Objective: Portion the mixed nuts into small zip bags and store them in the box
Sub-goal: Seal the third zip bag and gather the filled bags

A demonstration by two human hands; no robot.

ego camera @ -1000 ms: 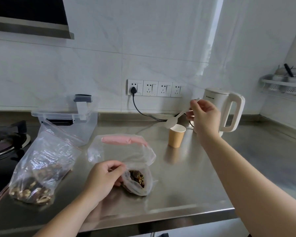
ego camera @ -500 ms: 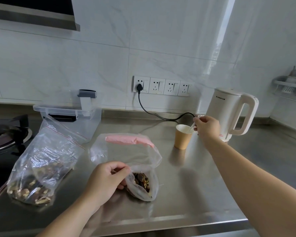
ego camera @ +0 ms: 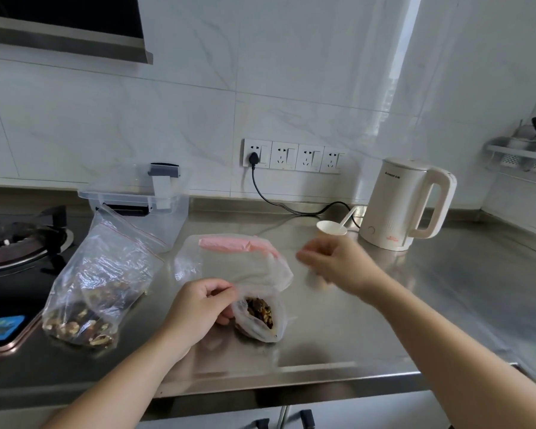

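Observation:
A small zip bag (ego camera: 262, 320) partly filled with mixed nuts lies on the steel counter, and my left hand (ego camera: 198, 308) pinches its mouth. Behind it lies a pack of empty bags with a pink strip (ego camera: 229, 258). My right hand (ego camera: 334, 263) hovers blurred over the counter just right of that pack, fingers loosely curled, holding nothing. A large clear zip bag of nuts (ego camera: 96, 280) slumps at the left. The clear storage box (ego camera: 143, 202) with a grey latch stands behind it. A white spoon (ego camera: 345, 219) rests in a paper cup (ego camera: 331, 230).
A white electric kettle (ego camera: 406, 202) stands right of the cup, its black cord (ego camera: 279, 205) running to the wall sockets. A gas hob (ego camera: 13, 243) fills the left end. The counter's front edge (ego camera: 291, 379) runs just below the bags.
My right hand put the spoon into the paper cup, let go, and moved back toward the bags. My left hand kept its pinch on the small bag.

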